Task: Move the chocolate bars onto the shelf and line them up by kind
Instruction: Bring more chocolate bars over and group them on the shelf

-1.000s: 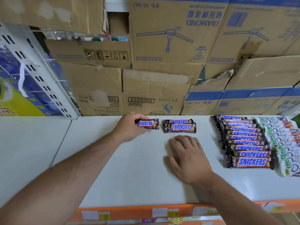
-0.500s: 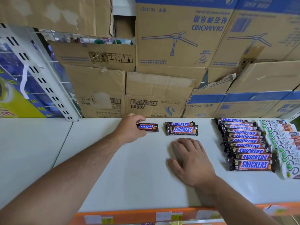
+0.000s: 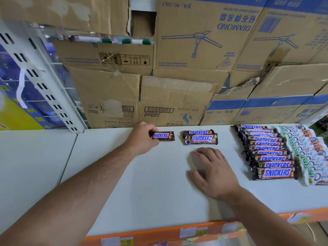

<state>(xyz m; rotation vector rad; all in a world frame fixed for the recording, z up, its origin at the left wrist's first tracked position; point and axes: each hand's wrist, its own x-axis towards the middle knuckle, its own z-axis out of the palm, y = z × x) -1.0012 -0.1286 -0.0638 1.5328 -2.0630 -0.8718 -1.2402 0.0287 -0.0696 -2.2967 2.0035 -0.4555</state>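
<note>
The left hand (image 3: pixel 142 139) reaches up the middle of the frame to the back of the white shelf (image 3: pixel 142 183), its fingers and thumb clamped on the left end of a small Snickers bar (image 3: pixel 164 136). That bar lies flat, label up, close to the foot of the cardboard boxes (image 3: pixel 159 96) that wall off the shelf's rear edge. Just right of it, across a narrow strip of bare shelf, lie two Snickers bars (image 3: pixel 200 138) side by side and touching, the rear one partly tucked behind the front one. The right hand (image 3: pixel 213 173) rests palm down on the shelf below that pair, fingers straight and slightly spread, holding nothing; its fingertips stop short of the nearer bar. At the right of the frame a long Snickers row (image 3: pixel 269 153) runs from the boxes toward the front edge, each bar overlapping the next, and a row of Dove bars (image 3: pixel 308 153) lies hard against its right side, running out of the frame. Between the pair and the long row there is an open lane of white shelf. More open surface stretches below the small bar and to its left, as far as the seam where the next shelf panel begins. The front edge carries an orange price strip (image 3: pixel 159 229) with small paper tags along the bottom of the frame, and a white slotted upright (image 3: pixel 44 86) slants across the upper left.
</note>
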